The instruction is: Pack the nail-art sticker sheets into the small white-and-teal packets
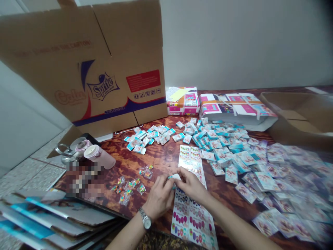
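Observation:
My left hand (160,196), with a watch (145,219) on its wrist, and my right hand (191,185) meet at the front middle of the table. Between their closed fingers is a small white-and-blue box (176,176), partly covered by the fingertips. Beneath them lies a long sheet printed with rows of coloured nail designs (194,222). To the left of my left hand are several small clear packets of colourful pieces (130,187). A large heap of similar small boxes (221,146) spreads beyond my right hand, and a smaller group (148,137) lies farther back.
Flat plastic-wrapped packets (293,187) cover the right side. At the back stand a tall carton (125,45) and two wrapped parcels (183,107); an open box (299,104) is at right. A pink tumbler (102,158) and stacked printed cardboard (59,215) are at left.

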A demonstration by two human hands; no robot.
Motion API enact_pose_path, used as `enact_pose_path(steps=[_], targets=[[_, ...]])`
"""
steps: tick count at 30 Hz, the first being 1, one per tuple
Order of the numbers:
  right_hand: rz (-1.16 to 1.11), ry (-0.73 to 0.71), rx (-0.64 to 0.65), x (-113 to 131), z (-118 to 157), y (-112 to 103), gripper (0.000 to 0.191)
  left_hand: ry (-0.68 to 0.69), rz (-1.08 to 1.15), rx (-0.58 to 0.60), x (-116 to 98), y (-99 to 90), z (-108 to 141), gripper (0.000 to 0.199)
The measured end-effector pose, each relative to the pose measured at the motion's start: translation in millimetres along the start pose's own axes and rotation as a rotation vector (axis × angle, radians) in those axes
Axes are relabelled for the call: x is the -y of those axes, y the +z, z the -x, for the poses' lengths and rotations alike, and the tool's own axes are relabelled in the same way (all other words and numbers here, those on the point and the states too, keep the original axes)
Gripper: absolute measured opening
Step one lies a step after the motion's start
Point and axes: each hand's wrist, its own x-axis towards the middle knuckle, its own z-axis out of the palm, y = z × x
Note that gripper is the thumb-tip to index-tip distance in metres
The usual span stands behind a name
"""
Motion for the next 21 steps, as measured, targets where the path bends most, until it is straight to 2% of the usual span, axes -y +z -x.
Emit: enact_pose_path(steps=[3, 5, 7, 10, 13, 17, 21], targets=[[-0.107, -0.051, 0.120, 13.5, 7.2, -7.0, 0.029, -0.036, 0.042, -0.041, -0.2, -3.7, -2.6, 0.037], [-0.113, -0.085, 0.151, 20.7, 11.0, -9.7, 0.032, -0.048, 0.071, -0.062, -1.2, -4.8, -4.0, 0.037], [-0.031, -0.121, 0.102, 24.3, 13.2, -8.7, 0.031, -0.049, 0.099, -0.077, -3.6, -4.1, -4.8, 0.036], [0.114, -0.133, -0.060, 25.8, 14.4, -1.8, 0.025, -0.034, 0.105, -0.098, -8.3, -1.6, -5.2, 0.037], [0.136, -0.136, -0.170, 27.3, 16.1, 4.5, 0.024, -0.018, 0.086, -0.110, -10.8, -1.2, -5.1, 0.039], [0.037, -0.162, -0.150, 27.0, 18.2, 7.0, 0.026, -0.012, 0.020, -0.125, -9.9, -3.8, -4.1, 0.041], [-0.114, -0.080, -0.162, 19.0, 16.1, 10.7, 0.026, -0.029, -0.026, -0.142, -9.2, -1.6, -1.9, 0.043]])
